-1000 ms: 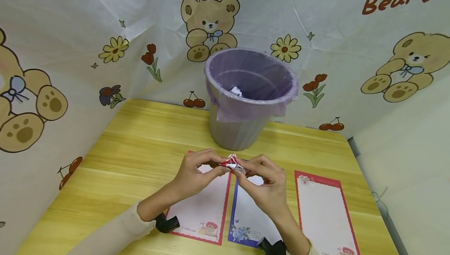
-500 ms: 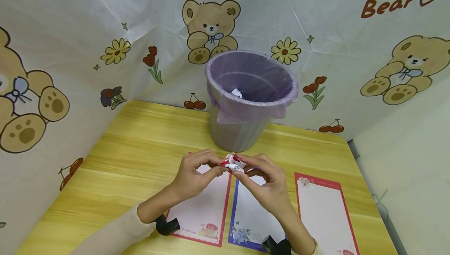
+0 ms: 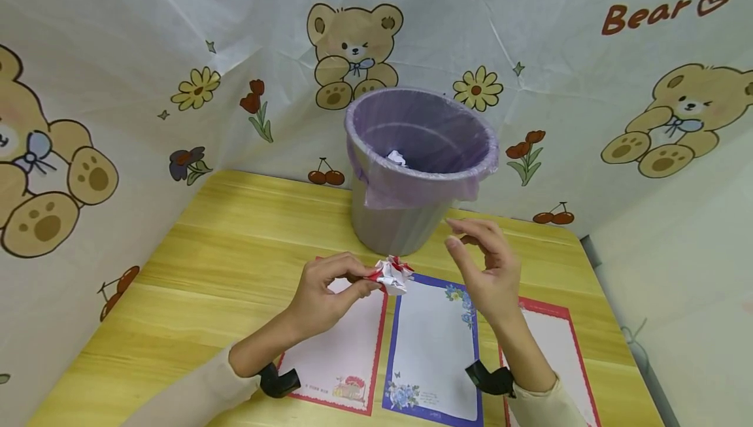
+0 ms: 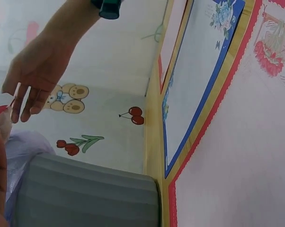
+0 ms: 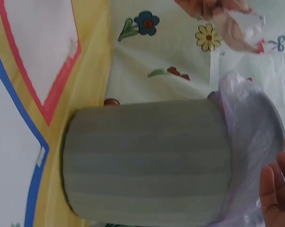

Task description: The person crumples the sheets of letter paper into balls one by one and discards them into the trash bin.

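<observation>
A crumpled piece of white paper with red edges [image 3: 393, 275] is pinched between the thumb and fingers of my left hand [image 3: 326, 290]. It hangs above the table, over the tops of two paper sheets. My right hand [image 3: 488, 270] is apart from it, off to the right, its thumb and fingers spread with nothing between them. In the right wrist view the crumpled paper [image 5: 246, 30] shows at the top, and fingers of my right hand [image 5: 277, 191] show near the bin's rim. The left wrist view shows the crumpled paper [image 4: 3, 116] only in part.
A grey bin [image 3: 391, 224] with a purple liner stands at the back, white crumpled paper [image 3: 397, 158] inside. On the wooden table [image 3: 235, 237] lie a blue-bordered sheet [image 3: 438, 342] and red-bordered sheets to its left [image 3: 341, 361] and right [image 3: 555, 335]. A bear-print cloth [image 3: 265, 21] hangs behind.
My right hand has let go of the crumpled paper and moved right and up. My left hand stays in place, still pinching the paper.
</observation>
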`<state>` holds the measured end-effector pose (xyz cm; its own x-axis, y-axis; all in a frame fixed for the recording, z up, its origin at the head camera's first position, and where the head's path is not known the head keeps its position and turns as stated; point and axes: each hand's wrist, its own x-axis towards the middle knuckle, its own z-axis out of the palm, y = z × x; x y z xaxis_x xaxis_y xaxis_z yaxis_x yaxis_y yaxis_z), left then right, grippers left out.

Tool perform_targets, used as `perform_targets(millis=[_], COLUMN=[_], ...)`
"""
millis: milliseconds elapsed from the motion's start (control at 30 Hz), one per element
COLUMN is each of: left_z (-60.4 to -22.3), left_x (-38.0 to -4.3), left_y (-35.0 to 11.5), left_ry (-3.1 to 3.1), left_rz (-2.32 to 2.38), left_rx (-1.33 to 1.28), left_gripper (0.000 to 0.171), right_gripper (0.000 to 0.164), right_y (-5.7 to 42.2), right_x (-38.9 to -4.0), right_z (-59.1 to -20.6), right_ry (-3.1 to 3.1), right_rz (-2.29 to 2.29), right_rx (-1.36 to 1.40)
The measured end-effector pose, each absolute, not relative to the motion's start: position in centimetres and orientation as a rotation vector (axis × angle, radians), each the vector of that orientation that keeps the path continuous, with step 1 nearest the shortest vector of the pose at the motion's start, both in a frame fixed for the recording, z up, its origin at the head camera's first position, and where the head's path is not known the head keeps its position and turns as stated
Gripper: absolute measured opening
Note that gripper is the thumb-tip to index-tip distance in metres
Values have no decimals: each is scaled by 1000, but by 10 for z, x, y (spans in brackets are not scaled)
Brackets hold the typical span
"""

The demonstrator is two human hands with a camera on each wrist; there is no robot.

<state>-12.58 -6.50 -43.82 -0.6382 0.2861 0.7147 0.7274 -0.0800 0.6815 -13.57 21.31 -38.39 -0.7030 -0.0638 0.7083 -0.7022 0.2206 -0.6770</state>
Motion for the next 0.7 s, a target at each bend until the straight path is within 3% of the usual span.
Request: perform_targets(millis=[400,700], left_z=[-440,-442], left_x=[-122,-120], left_y=[-67,-68], left_ry=[-1864,-1857], left_rz=[-1789,-1795], left_rx=[-1088,-1088], left_gripper=[24,22], right_gripper=[27,34], right_y=[235,237], right_x=[-183,-214], right_z=[-364,-344], right_ry=[-1787,-1829], right_rz=[1531,1466], right_rx=[547,377])
